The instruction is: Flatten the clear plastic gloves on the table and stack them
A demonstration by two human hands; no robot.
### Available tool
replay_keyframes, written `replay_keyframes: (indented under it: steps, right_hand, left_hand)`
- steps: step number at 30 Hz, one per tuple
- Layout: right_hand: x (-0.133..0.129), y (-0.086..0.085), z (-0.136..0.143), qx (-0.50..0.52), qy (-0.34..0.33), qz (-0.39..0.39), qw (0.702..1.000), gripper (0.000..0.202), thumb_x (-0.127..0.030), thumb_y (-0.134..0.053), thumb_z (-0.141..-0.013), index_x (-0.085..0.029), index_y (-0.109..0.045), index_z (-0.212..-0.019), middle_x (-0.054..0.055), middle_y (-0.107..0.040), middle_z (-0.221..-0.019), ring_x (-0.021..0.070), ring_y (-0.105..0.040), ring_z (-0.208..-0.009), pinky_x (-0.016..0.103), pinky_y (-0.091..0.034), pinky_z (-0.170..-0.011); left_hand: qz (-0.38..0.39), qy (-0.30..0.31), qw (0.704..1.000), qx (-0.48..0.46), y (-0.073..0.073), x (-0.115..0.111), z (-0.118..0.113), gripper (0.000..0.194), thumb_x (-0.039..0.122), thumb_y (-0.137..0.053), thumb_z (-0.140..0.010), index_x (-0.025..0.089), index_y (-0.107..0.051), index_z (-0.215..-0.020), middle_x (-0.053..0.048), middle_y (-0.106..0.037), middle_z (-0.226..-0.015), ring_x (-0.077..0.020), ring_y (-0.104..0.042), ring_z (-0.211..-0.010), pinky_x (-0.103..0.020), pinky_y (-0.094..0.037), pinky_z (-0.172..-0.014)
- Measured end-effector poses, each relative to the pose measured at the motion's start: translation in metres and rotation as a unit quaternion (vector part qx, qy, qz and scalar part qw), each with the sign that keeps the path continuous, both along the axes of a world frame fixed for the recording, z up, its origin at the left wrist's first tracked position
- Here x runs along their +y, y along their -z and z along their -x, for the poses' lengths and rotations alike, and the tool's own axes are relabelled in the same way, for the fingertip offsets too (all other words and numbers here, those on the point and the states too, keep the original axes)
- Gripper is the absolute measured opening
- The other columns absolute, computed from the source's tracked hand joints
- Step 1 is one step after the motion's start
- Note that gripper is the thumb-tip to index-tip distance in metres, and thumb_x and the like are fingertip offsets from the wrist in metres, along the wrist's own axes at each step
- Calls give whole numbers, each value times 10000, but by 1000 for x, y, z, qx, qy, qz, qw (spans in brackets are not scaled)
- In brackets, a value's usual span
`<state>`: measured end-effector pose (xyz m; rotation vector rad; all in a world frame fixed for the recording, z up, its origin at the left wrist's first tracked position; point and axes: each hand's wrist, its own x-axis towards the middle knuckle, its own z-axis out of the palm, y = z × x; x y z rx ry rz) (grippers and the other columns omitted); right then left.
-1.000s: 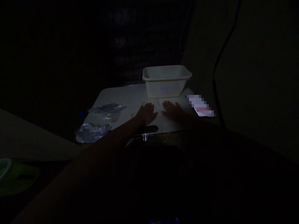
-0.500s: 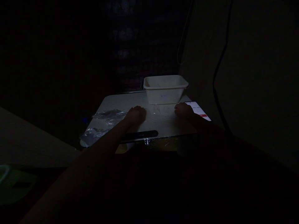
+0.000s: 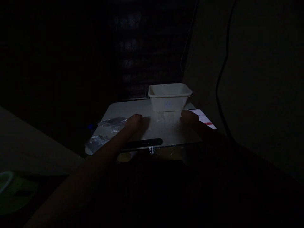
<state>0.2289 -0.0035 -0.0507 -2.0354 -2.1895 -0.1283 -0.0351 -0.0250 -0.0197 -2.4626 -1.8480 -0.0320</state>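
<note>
Left hand: Your left hand hovers or rests at the white tabletop, fingers curled inward; darkness hides any grip, so you cannot tell what they hold.
Right hand: Your right hand, fingers bent, appears beside the lit phone; its grip, too, cannot be told.
Clear film: A small glinting piece of clear film lies between your hands, before the pale tub.
Crumpled plastic: Crumpled plastic lies at the tabletop's left side.
</note>
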Motion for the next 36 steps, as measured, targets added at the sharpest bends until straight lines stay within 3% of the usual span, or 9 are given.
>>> replay_keyframes:
  steps: [2,4,7,12,17,22,26,32,36]
  right_hand:
    - [-1,-4,9,-11,-8,-10,1000,258,-241,-385,-730,-146,-553,-901,134,-581,-895,230,-545,-808,328,-436,-611]
    - [-3,-4,20,-35,-80,-25,996,317,-295,-396,-740,-149,-527,-988,134,-545,-1019,245,-491,-936,356,-410,-718]
    - [-10,6,36,-64,-179,-23,981,419,-386,-353,-769,-178,-452,-1118,122,-452,-1180,266,-356,-1103,432,-335,-821]
    - [-18,25,45,-82,-157,-7,984,449,-416,-265,-804,-215,-382,-1188,124,-355,-1272,267,-255,-1181,513,-238,-868]
    - [-17,17,45,-72,-140,-15,987,434,-382,-283,-807,-194,-384,-1185,132,-371,-1259,254,-266,-1180,499,-218,-890]
    - [-24,0,61,-18,-245,-26,969,350,-257,-374,-769,-151,-488,-1083,124,-491,-1139,210,-395,-1083,394,-292,-872]
    - [-25,0,82,64,-292,55,953,266,-141,-382,-723,-162,-608,-862,64,-620,-894,141,-546,-845,248,-389,-747]
    - [-20,12,93,118,-316,67,939,306,-95,-387,-699,-168,-622,-882,47,-628,-932,136,-556,-864,238,-398,-771]
    - [-17,11,89,174,-263,54,947,303,-76,-389,-693,-159,-632,-854,43,-638,-910,121,-567,-845,220,-411,-770]
  left_hand:
    - [35,-55,998,-5,3,6,17,284,331,-378,-745,146,-587,-793,-96,-612,-829,-172,-563,-775,-209,-390,-617]
    - [67,-92,993,-13,9,11,29,337,451,-426,-691,157,-587,-720,-81,-616,-756,-174,-569,-734,-199,-386,-581]
    - [101,-82,990,-56,16,14,31,389,557,-455,-610,186,-563,-568,-37,-590,-599,-184,-565,-682,-208,-375,-529]
    - [171,-48,978,-108,16,16,17,285,379,-544,-603,186,-481,-402,15,-498,-421,-154,-562,-642,-176,-350,-499]
    - [137,-96,967,-190,13,20,8,173,267,-516,-647,155,-555,-521,-25,-588,-554,-153,-572,-620,-189,-370,-496]
    - [80,-160,936,-303,11,23,-3,160,222,-509,-673,152,-563,-807,-25,-620,-667,-120,-574,-566,-181,-399,-484]
    - [53,-165,923,-344,11,26,-13,169,193,-507,-680,151,-526,-842,-16,-606,-661,-105,-571,-552,-174,-414,-498]
    - [88,-195,854,-474,14,31,-28,218,233,-462,-729,143,-457,-928,-8,-574,-660,-87,-545,-480,-183,-420,-468]
    - [141,-201,803,-543,13,20,-32,232,318,-365,-785,122,-482,-830,-34,-560,-652,-91,-537,-488,-183,-408,-434]
